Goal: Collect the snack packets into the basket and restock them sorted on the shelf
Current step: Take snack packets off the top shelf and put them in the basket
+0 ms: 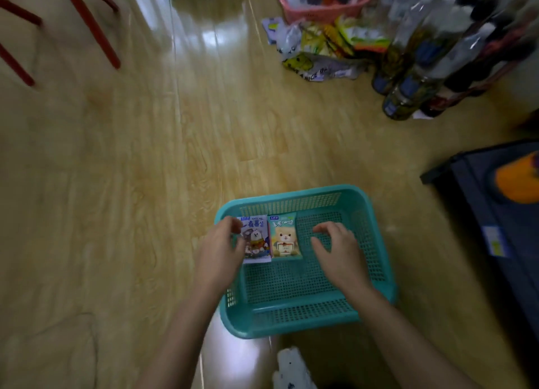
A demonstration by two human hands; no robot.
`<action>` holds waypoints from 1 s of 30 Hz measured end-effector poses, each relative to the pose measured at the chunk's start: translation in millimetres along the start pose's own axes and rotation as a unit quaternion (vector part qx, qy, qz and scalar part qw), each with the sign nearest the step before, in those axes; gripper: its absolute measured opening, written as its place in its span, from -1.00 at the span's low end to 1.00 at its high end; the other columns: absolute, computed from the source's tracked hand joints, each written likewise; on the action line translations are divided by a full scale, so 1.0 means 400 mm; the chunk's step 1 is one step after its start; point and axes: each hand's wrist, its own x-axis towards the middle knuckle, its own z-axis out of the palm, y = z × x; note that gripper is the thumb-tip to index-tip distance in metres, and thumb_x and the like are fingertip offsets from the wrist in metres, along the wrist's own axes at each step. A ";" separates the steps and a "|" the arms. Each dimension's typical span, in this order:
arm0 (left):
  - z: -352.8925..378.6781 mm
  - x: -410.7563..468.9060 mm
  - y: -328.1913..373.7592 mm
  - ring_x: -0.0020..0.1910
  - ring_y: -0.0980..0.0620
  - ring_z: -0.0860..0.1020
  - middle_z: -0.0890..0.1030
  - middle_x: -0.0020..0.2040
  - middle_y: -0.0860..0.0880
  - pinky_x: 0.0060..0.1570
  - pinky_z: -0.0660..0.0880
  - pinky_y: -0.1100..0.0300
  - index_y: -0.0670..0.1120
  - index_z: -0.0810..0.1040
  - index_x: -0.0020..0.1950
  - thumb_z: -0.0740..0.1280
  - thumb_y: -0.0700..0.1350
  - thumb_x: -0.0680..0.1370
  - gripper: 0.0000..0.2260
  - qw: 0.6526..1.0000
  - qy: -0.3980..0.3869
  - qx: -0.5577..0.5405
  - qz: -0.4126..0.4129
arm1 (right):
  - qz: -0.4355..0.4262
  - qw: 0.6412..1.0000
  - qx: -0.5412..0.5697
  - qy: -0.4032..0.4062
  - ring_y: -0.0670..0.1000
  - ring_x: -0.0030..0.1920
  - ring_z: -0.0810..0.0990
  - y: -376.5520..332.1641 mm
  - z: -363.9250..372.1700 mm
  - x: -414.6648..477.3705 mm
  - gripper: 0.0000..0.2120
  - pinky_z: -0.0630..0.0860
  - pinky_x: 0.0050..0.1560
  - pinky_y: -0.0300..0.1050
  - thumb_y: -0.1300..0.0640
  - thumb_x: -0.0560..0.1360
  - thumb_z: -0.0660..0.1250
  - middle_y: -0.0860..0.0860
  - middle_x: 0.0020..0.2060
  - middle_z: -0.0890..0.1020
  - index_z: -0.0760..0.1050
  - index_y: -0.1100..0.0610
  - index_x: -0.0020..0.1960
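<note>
2 packets sit side by side in the teal basket (291, 193) on the floor.
The left hand (221, 242) pinches the purple packet (256, 239) at its edge, likely squaring it against the green packet (284, 237). The right hand (335, 248) hovers, fingers loosely curled, holding nothing. More snack packets (320, 47) lie heaped by the pink basket (320, 12), well apart, with bottles (408, 82) crowding alongside.

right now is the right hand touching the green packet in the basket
Apart. The head view shows a strip of bare mesh of the teal basket between the right hand's curled fingers and the green packet's right edge.
</note>
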 end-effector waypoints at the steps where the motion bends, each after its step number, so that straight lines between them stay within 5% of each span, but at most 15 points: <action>1: -0.078 -0.020 0.054 -0.04 -0.05 0.55 0.61 0.00 -0.04 -0.08 0.47 0.07 -0.11 0.51 0.06 0.28 -0.19 0.52 -0.87 1.000 -0.016 0.019 0.007 | -0.009 1.000 0.000 0.004 -0.03 0.14 0.44 -0.039 -0.087 -0.036 -0.82 0.38 0.00 -0.13 0.06 0.55 0.22 -0.07 0.10 0.51 0.47 0.04 0.12; 5: -0.399 -0.131 0.321 -0.19 -0.01 0.50 0.60 -0.07 -0.05 -0.22 0.32 0.17 -0.14 0.52 0.03 0.26 -0.18 0.54 -0.89 0.995 -0.023 0.067 0.064 | -0.023 0.999 0.023 0.034 -0.02 0.08 0.50 -0.209 -0.466 -0.202 -0.84 0.39 0.02 -0.18 0.11 0.51 0.29 -0.09 -0.01 0.52 0.52 0.08 0.08; 15: -1.031 -0.441 0.989 -0.09 0.05 0.59 0.63 -0.02 0.09 -0.18 0.50 0.14 0.01 0.50 0.11 0.21 0.05 0.56 -0.80 0.966 -0.019 0.168 0.198 | -0.027 0.989 0.013 0.143 -0.03 0.11 0.51 -0.575 -1.301 -0.646 -0.79 0.48 0.05 -0.11 0.02 0.52 0.27 -0.07 0.08 0.55 0.49 0.01 0.14; 24: -1.239 -0.702 1.329 -0.03 0.12 0.59 0.60 -0.01 0.15 -0.16 0.45 0.21 0.12 0.43 0.14 0.13 0.13 0.58 -0.79 0.887 0.006 0.218 0.407 | 0.061 0.957 -0.012 0.284 -0.16 0.14 0.43 -0.613 -1.597 -1.067 -0.76 0.37 -0.07 -0.36 -0.09 0.57 0.15 -0.23 0.07 0.45 0.39 -0.12 0.22; 30: -1.221 -0.875 1.547 -0.19 0.05 0.60 0.63 -0.16 0.05 -0.30 0.53 0.11 0.03 0.48 0.01 0.19 0.11 0.56 -0.81 0.809 -0.005 0.173 0.563 | 0.149 0.907 -0.017 0.393 -0.12 0.23 0.43 -0.565 -1.665 -1.392 -0.72 0.42 0.03 -0.23 -0.08 0.57 0.16 -0.20 0.18 0.46 0.39 -0.10 0.26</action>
